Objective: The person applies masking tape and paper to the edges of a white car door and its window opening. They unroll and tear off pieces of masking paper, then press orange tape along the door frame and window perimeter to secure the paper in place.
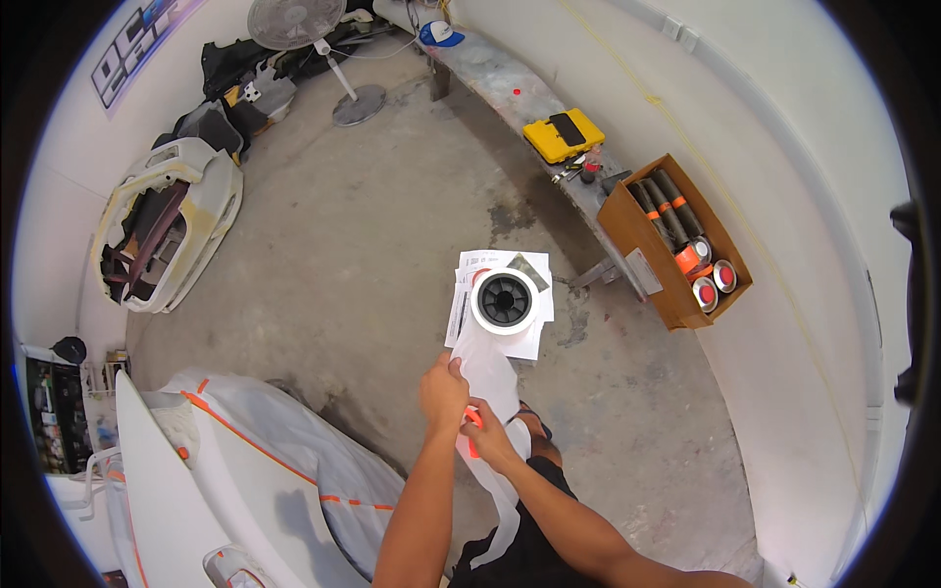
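Note:
A white spool with a black hub (506, 300) stands below me on a stack of printed papers (533, 337). From it a sheet of thin, whitish masking film (486, 376) runs toward me and hangs past my hands to my legs. My left hand (444, 394) is closed on the film's left edge, just short of the spool. Right beside it my right hand (492, 433) is curled round a bright orange thing (472, 416), partly ring-shaped. Fingers hide much of it, so its kind is unclear. More orange shows just below, against the film.
At left, a car body (186, 485) is partly wrapped in film with orange tape. A bumper (172, 225) and a fan (359, 104) stand beyond. Along the right wall, a bench (490, 73) holds a yellow case (564, 135); a cardboard box (627, 227) contains cans and dark rolls.

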### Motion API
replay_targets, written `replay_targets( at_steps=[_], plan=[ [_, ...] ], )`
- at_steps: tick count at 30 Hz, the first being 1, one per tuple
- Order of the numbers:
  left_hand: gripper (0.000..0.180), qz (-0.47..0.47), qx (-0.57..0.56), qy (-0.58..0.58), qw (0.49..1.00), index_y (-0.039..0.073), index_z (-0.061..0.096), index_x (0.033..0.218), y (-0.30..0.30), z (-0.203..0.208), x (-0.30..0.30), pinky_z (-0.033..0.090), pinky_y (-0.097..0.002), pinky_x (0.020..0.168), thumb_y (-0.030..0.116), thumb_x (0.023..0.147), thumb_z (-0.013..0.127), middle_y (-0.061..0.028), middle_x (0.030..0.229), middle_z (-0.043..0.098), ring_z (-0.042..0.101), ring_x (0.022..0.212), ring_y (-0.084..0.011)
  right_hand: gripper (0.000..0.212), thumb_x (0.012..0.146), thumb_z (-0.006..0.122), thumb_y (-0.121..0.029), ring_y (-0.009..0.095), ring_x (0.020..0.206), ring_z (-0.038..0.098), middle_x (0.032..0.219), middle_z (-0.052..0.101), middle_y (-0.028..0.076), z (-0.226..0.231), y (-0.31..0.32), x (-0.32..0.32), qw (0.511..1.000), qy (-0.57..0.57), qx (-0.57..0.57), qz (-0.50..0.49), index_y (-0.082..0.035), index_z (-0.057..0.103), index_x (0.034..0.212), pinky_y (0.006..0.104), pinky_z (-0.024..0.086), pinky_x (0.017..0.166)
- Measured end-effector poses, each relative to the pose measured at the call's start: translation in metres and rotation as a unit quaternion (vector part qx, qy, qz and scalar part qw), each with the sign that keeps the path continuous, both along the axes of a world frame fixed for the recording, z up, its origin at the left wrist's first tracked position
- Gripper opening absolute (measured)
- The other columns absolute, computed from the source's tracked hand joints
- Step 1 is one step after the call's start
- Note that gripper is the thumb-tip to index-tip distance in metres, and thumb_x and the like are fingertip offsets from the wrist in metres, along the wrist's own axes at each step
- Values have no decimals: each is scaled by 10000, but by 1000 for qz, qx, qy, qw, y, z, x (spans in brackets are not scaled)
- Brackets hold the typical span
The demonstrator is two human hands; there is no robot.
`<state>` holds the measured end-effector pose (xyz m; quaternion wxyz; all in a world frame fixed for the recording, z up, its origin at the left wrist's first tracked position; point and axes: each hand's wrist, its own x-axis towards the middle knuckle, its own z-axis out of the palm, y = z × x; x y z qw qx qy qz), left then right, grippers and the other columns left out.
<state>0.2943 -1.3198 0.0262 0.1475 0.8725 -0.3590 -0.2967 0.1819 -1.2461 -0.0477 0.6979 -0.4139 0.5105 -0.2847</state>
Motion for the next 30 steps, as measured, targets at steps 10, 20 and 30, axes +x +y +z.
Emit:
replay_targets(
  at_steps=[10, 20, 30],
  plan=[
    [206, -67, -209, -29, 975, 165, 736, 1197, 24, -55, 33, 571, -417, 715, 248, 1025, 661, -134, 1097, 748, 729, 869, -335, 363, 1053, 655, -173, 84, 803, 625, 983, 702, 51, 34, -90, 25, 952, -77, -175, -238, -19, 554, 1365, 237, 509, 734],
    [193, -74, -319, -107, 939, 130, 748, 1156, 12, -57, 45, 567, -398, 667, 244, 1028, 658, -136, 999, 772, 726, 739, -325, 259, 1090, 538, -219, 87, 779, 513, 957, 584, 38, 63, -80, 33, 951, -36, -92, -293, -10, 528, 1243, 245, 449, 693],
    [293, -99, -327, -52, 938, 175, 753, 1281, 12, -57, 49, 552, -384, 626, 186, 994, 696, -144, 915, 755, 709, 698, -328, 219, 973, 718, -80, 229, 1039, 626, 1100, 605, 118, 25, -89, 59, 866, 30, -400, -297, -40, 526, 1069, 313, 525, 894]
  ],
)
